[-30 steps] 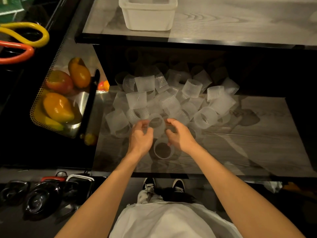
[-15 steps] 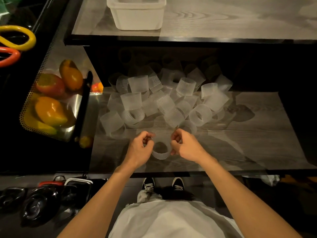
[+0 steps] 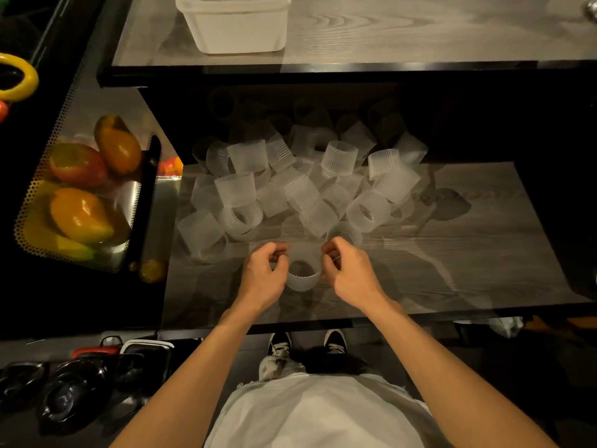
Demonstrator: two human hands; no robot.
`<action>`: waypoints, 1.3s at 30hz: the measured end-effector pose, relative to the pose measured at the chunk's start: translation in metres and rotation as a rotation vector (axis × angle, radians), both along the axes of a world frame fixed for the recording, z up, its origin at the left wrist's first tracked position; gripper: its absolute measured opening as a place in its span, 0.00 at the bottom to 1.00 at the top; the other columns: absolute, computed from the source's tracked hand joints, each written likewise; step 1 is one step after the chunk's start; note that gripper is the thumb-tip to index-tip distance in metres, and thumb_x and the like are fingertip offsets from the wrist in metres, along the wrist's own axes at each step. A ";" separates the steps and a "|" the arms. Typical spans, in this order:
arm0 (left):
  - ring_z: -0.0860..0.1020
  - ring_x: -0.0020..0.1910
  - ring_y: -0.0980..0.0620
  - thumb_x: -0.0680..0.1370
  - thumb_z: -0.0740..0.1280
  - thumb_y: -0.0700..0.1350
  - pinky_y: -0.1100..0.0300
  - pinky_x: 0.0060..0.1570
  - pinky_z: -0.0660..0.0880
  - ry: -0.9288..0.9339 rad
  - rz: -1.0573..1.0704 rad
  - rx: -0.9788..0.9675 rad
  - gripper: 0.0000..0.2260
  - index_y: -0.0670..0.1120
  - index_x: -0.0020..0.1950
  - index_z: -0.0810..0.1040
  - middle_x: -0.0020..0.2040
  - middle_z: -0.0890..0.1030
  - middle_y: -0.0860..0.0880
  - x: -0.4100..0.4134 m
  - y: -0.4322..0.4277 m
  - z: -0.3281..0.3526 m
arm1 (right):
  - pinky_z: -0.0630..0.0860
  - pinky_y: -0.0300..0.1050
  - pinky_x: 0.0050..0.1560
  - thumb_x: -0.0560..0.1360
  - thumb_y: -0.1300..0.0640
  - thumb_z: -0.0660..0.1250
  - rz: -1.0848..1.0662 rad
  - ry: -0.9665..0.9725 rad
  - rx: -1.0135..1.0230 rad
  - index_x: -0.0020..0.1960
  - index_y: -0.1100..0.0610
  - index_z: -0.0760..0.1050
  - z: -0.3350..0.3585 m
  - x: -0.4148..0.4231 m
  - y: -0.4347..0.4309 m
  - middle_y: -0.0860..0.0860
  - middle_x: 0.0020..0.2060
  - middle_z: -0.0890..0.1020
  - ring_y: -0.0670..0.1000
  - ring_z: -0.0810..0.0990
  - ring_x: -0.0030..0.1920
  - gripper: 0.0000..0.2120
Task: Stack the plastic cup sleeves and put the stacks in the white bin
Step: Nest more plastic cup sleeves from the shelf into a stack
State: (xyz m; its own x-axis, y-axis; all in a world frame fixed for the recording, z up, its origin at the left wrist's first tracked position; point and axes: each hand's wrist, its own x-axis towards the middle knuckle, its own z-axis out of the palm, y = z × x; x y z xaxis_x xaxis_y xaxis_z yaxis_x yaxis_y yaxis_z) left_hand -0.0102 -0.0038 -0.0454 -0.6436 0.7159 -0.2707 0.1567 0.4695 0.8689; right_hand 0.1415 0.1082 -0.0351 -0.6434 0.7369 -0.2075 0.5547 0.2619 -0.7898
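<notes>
Right at the near middle of the grey wood-grain table [image 3: 452, 253], a translucent ribbed cup sleeve [image 3: 303, 276] sits between both hands, its open end facing the camera. The left hand [image 3: 263, 276] pinches its left side with curled fingers and thumb, and the right hand [image 3: 352, 273] pinches the right side the same way. Whether this is one sleeve or several nested together cannot be told.

Just beyond the hands, the loose pile of sleeves [image 3: 290, 185] spreads across the far part of the table, some upright and some on their sides, reaching back into the shadow under a raised shelf [image 3: 420, 30]. The white bin [image 3: 237, 27] stands on that shelf, far and slightly left of the hands, well apart from the pile.

To the left, a perforated metal tray [image 3: 32, 202] holds orange and red fruit [image 3: 79, 215]. A yellow ring [image 3: 22, 79] lies at the far left edge. Dark bowls [image 3: 64, 396] sit on the floor at near left.
</notes>
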 end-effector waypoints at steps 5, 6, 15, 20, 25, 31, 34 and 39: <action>0.79 0.52 0.62 0.81 0.65 0.41 0.71 0.48 0.75 -0.021 -0.005 0.017 0.10 0.48 0.61 0.81 0.55 0.81 0.55 0.004 0.007 0.005 | 0.79 0.42 0.39 0.78 0.58 0.67 -0.066 -0.005 -0.012 0.51 0.54 0.78 -0.001 0.007 0.001 0.46 0.42 0.82 0.45 0.82 0.40 0.03; 0.79 0.52 0.62 0.81 0.65 0.41 0.71 0.47 0.75 -0.023 -0.008 0.018 0.10 0.48 0.61 0.81 0.54 0.81 0.55 0.004 0.008 0.006 | 0.79 0.40 0.39 0.78 0.58 0.67 -0.078 0.001 -0.008 0.52 0.54 0.78 0.000 0.007 0.002 0.46 0.42 0.82 0.44 0.82 0.40 0.03; 0.79 0.52 0.60 0.80 0.66 0.39 0.66 0.50 0.77 -0.058 0.062 0.004 0.09 0.49 0.57 0.80 0.52 0.81 0.57 0.008 0.010 0.004 | 0.78 0.41 0.42 0.78 0.60 0.67 -0.053 -0.001 0.032 0.53 0.56 0.78 -0.008 0.007 0.007 0.48 0.44 0.81 0.46 0.81 0.43 0.05; 0.79 0.56 0.52 0.76 0.68 0.39 0.59 0.57 0.76 -0.014 -0.040 -0.246 0.12 0.47 0.59 0.80 0.53 0.81 0.51 0.003 0.017 -0.005 | 0.81 0.48 0.52 0.76 0.55 0.69 0.051 -0.212 -0.005 0.59 0.54 0.80 -0.016 0.013 0.011 0.49 0.50 0.84 0.50 0.83 0.50 0.12; 0.77 0.61 0.52 0.77 0.68 0.47 0.59 0.61 0.72 0.078 -0.091 -0.197 0.17 0.47 0.66 0.78 0.61 0.80 0.51 0.007 0.042 0.016 | 0.78 0.52 0.58 0.77 0.58 0.68 -0.283 -0.194 -0.004 0.62 0.54 0.77 -0.016 0.021 0.024 0.49 0.53 0.81 0.51 0.80 0.54 0.14; 0.75 0.65 0.44 0.78 0.62 0.52 0.55 0.64 0.72 0.114 -0.391 -0.403 0.21 0.49 0.70 0.74 0.65 0.79 0.45 0.017 0.078 0.017 | 0.81 0.56 0.57 0.75 0.62 0.67 -0.405 -0.078 -0.364 0.69 0.50 0.70 -0.019 0.023 0.037 0.46 0.53 0.81 0.51 0.83 0.53 0.24; 0.74 0.68 0.45 0.77 0.63 0.53 0.54 0.65 0.71 0.113 -0.434 -0.406 0.23 0.50 0.72 0.73 0.67 0.78 0.47 0.017 0.085 0.015 | 0.83 0.51 0.54 0.79 0.62 0.64 -0.493 -0.011 -0.474 0.75 0.52 0.66 -0.019 0.022 0.040 0.51 0.53 0.83 0.53 0.84 0.50 0.25; 0.79 0.58 0.53 0.78 0.65 0.48 0.59 0.60 0.74 0.076 -0.273 -0.223 0.16 0.49 0.65 0.77 0.58 0.81 0.52 0.016 0.083 0.016 | 0.78 0.39 0.34 0.81 0.59 0.61 -0.439 0.073 -0.532 0.59 0.56 0.79 -0.008 0.020 0.039 0.58 0.50 0.86 0.49 0.84 0.36 0.11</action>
